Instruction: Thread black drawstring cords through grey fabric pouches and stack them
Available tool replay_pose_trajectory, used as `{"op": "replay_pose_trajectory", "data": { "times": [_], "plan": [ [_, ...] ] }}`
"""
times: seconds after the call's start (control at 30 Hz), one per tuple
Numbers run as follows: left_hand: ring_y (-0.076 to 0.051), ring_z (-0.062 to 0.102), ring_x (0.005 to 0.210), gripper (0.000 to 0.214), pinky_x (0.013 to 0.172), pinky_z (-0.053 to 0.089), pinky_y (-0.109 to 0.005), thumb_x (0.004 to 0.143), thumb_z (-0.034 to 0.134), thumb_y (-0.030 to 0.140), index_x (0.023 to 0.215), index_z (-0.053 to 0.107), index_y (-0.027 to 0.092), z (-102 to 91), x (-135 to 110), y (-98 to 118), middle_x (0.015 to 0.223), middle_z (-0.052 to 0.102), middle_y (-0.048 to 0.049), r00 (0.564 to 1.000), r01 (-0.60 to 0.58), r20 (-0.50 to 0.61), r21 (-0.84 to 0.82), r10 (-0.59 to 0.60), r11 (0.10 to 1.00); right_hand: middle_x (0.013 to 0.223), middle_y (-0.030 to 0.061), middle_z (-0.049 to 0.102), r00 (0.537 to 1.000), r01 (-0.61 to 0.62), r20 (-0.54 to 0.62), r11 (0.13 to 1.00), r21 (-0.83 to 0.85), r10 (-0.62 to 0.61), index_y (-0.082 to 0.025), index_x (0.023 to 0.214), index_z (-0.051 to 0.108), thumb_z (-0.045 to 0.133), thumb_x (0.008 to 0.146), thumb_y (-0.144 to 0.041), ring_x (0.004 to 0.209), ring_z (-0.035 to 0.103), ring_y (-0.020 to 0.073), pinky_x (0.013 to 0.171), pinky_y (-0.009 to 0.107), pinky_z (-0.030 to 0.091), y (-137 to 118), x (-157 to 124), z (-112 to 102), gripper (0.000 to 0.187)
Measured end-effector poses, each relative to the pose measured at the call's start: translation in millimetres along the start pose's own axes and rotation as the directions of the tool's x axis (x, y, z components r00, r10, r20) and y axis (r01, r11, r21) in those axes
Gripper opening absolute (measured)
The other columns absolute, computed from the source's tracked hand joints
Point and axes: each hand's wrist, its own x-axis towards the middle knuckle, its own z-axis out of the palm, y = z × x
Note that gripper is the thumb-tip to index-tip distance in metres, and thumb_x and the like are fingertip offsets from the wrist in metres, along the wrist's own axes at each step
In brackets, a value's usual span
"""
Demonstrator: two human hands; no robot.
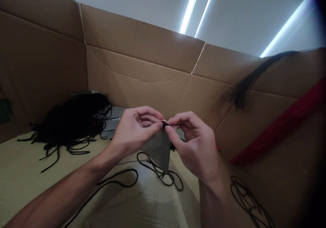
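My left hand and my right hand meet in the middle of the view, closed in fingertip pinches. Between their thumbs and fingers is a short piece of black cord. Just below hangs a grey flat piece, edge towards me, which looks like stiff paper or a bag. Looped black cord lies on the surface under its lower corner. Another black cord curves beneath my left forearm. How the pinched cord joins the grey piece is hidden by my fingers.
A heap of black cords lies at the left. Behind my left hand is a grey item with pale lettering. Cardboard walls surround the pale surface. At the right are a red strip, dark strands and coiled cord.
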Motion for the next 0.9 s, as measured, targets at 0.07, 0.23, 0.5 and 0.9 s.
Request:
{"op": "replay_pose_trajectory", "data": {
  "times": [0.07,0.23,0.5,0.9],
  "plan": [
    [-0.018,0.079,0.073,0.019,0.072,0.065,-0.025,0.070,0.090,0.018,0.084,0.077,0.015,-2.1,1,-1,0.079,0.081,-0.0058,0.999,-0.008,0.050,0.001,0.008,1.000,0.092,0.0015,0.076,0.998,-0.048,0.038,0.993,0.112,0.044,-0.024,0.094,0.069,0.079,0.086,-0.020,0.084,0.075,0.0168,0.078,0.029,0.064,1,3,-4,0.012],
    [-0.018,0.078,0.085,0.011,0.082,0.064,-0.027,0.078,0.085,0.017,0.082,0.075,0.016,-0.6,0,-3,0.089,0.080,-0.0071,0.985,-0.155,0.077,0.009,0.154,0.988,0.091,0.0026,0.079,0.995,-0.094,-0.006,0.979,0.183,0.097,-0.023,0.093,0.070,0.083,0.083,-0.021,0.087,0.079,0.0183,0.082,0.031,0.067,0,5,-7,0.017],
    [-0.018,0.071,0.080,0.002,0.072,0.056,-0.028,0.087,0.079,0.017,0.085,0.079,0.018,2.0,-5,-5,0.085,0.076,-0.0054,0.945,-0.319,0.021,0.275,0.326,0.907,0.092,0.0032,0.081,0.996,-0.032,-0.076,0.998,0.059,0.037,-0.023,0.094,0.070,0.082,0.086,-0.021,0.086,0.081,0.0197,0.083,0.033,0.069,2,2,-5,0.015],
    [-0.015,0.070,0.080,0.013,0.077,0.054,-0.027,0.099,0.065,0.010,0.092,0.072,0.019,-1.3,-6,-11,0.089,0.077,-0.0024,0.780,-0.605,0.242,0.530,0.577,0.595,0.095,0.0010,0.078,1.000,-0.022,-0.015,1.000,-0.003,0.022,-0.024,0.098,0.074,0.078,0.089,-0.018,0.085,0.077,0.0161,0.079,0.028,0.064,-1,-1,-10,0.012]
  ]
}}
